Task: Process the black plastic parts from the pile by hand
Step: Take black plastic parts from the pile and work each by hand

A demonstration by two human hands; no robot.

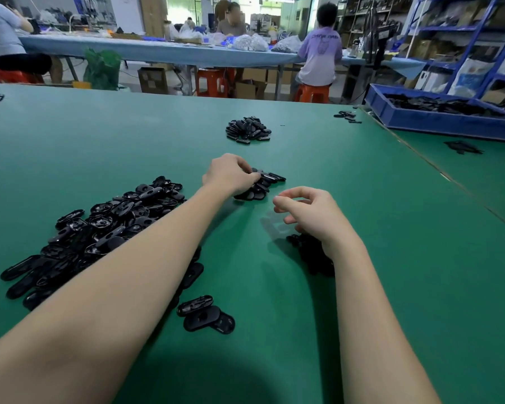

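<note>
Big pile (99, 234) of black parts lies left of your left forearm; beyond it your left hand (231, 176) grips pieces at the small stack (263, 185), right hand (306, 217) loosely curled, empty—likely depositing; next, fetch another.

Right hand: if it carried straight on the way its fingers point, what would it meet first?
Probably the small heap of black parts under the left hand. The right hand points up-left toward it across bare green mat; its height is unclear.
</note>
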